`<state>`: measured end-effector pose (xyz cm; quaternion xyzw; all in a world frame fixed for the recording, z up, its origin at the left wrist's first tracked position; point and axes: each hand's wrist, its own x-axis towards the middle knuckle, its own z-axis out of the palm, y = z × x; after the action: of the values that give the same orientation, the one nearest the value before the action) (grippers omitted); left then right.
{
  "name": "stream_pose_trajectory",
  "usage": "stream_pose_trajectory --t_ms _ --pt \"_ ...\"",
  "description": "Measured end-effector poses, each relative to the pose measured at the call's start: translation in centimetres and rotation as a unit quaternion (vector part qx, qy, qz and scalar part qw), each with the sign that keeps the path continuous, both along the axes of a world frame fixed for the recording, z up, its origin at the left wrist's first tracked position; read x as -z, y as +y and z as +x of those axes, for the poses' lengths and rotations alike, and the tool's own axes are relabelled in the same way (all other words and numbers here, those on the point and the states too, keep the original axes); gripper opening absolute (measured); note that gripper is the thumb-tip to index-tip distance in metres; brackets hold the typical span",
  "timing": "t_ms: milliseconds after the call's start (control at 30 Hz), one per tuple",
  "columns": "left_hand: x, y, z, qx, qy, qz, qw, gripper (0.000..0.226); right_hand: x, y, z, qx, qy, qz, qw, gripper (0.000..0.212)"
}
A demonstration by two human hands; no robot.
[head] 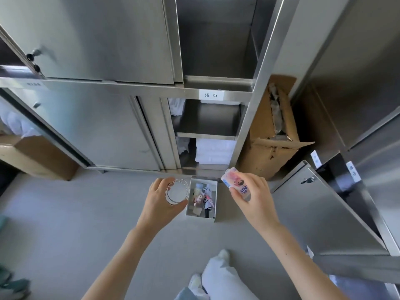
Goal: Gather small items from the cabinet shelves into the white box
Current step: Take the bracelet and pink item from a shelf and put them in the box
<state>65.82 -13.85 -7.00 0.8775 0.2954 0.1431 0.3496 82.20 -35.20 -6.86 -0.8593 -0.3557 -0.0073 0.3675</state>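
A clear round container is clasped in the left hand and a pink packet is pinched in the grip of the right hand, the white box being flanked on the floor between them, below the steel cabinet with folded towels.

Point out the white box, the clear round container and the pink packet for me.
white box [213,183]: head view, bare inner wall.
clear round container [177,192]: head view, its transparent middle.
pink packet [234,180]: head view, printed face.
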Motion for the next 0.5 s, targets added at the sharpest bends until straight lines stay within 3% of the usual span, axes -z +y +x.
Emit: stream_pose_trajectory --t_ms 200,500 --pt "0.0 -0.4 5.7 -0.02 -0.012 -0.003 1.0 0.062 0.6 1.3 5.6 -0.028 0.017 -0.003 0.999 0.038" --pt "-1.0 2.2 13.3 0.025 -0.022 0.009 0.999 0.065 -0.1 3.7 11.3 -0.007 0.016 -0.003 1.0 0.041"
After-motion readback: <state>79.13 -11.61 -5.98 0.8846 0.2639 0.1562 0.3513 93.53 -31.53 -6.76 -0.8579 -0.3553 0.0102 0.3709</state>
